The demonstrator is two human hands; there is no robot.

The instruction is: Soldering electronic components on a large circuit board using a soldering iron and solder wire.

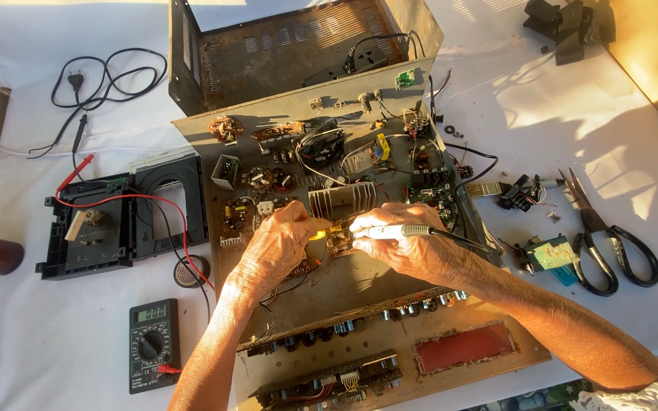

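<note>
Holding the soldering iron [399, 230] in your right hand [413, 247], fingers wrapped around its grey barrel, you have its long axis lying left-right, tip pointing left at the small circuit board [338, 240]. Your left hand [279, 243] pinches a small yellow part [318, 234] just left of that tip, over the open amplifier chassis [359, 281].

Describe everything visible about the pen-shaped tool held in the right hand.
The pen-shaped tool is slim, with a pale barrel, a ribbed grey collar and a dark cable trailing off to the right. It lies almost level over the open chassis, tip pointing left at a small yellowish part beside the finned heatsink. The right hand grips its barrel; the left hand pinches the part at its tip. The tip itself is hidden.
</note>
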